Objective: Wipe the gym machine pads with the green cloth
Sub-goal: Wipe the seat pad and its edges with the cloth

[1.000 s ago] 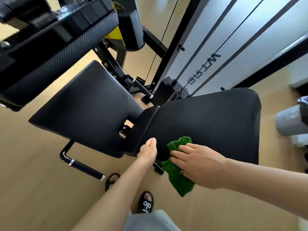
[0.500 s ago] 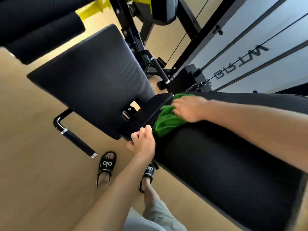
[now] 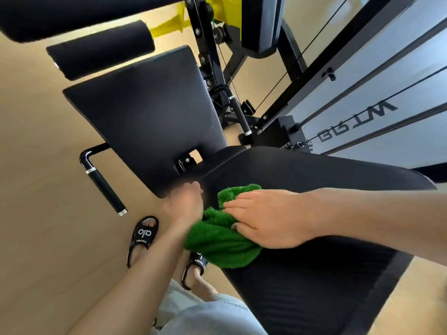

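The green cloth (image 3: 217, 243) lies bunched on the near black pad (image 3: 314, 180), close to its left edge and partly hanging over it. My right hand (image 3: 268, 218) lies on top of the cloth, fingers stretched along it and the thumb tucked into a fold. My left hand (image 3: 185, 204) is blurred by motion at the pad's left edge, just beside the cloth; its fingers cannot be made out. A second black pad (image 3: 150, 112) tilts away beyond a small gap with a metal bracket (image 3: 186, 163).
A black roller pad (image 3: 101, 49) and another long pad sit above the far pad. A bent black handle (image 3: 104, 189) sticks out at left. The machine's frame, cables and a white panel (image 3: 387, 93) stand at right. My sandalled feet (image 3: 142, 235) are on the wooden floor.
My right hand has slid the cloth back toward me along the near pad, from its far corner to its left edge. My left hand has shifted slightly and is now blurred.
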Motion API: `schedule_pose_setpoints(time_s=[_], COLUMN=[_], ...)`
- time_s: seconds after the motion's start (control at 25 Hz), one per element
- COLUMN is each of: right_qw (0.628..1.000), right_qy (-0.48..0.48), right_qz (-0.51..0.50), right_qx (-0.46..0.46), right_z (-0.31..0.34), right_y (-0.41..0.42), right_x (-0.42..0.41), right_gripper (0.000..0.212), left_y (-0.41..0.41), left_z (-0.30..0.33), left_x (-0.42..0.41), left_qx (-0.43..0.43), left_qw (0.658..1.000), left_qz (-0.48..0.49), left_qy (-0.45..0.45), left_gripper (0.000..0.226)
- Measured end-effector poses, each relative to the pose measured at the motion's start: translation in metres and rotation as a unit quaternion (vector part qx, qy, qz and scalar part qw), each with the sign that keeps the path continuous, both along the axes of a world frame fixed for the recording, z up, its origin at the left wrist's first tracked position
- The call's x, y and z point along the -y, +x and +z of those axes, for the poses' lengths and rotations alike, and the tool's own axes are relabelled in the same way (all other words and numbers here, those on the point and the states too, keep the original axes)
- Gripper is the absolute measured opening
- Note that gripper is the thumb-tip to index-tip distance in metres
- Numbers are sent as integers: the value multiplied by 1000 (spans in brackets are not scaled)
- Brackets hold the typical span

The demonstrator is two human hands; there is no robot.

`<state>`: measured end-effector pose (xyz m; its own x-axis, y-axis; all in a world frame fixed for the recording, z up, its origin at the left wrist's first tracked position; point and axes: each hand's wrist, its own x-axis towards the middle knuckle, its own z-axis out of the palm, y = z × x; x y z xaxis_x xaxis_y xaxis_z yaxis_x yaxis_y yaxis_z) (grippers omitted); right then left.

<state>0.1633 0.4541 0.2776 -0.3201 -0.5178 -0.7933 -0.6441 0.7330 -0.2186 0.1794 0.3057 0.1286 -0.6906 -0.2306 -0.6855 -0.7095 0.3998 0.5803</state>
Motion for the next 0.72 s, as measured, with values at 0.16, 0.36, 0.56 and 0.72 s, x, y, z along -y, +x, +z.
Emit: schedule_pose_setpoints(time_s=[0.16,0.36,0.56,0.72], right_qw=[1000,995,997,999], right_qy=[24,63,7,3], right_qz=[3,-77,-64,-20], right_qx=[14,-8,45,29], right_z=[-49,-130,-63,-62], right_y=[-39,-78,-46,-45], right_x=[9,38,4,1], right_gripper=[52,40,48,51], left_y=[5,7,5,8], left_z=[-4,-7,20,7], left_x=[1,8,4,-1], left_qx=[-61,-48,12,7], left_qw=[997,984,996,999], left_qz=[-35,-133,-81,43], left_qy=[-38,-110,-36,-8], left_gripper=[23,105,26,25])
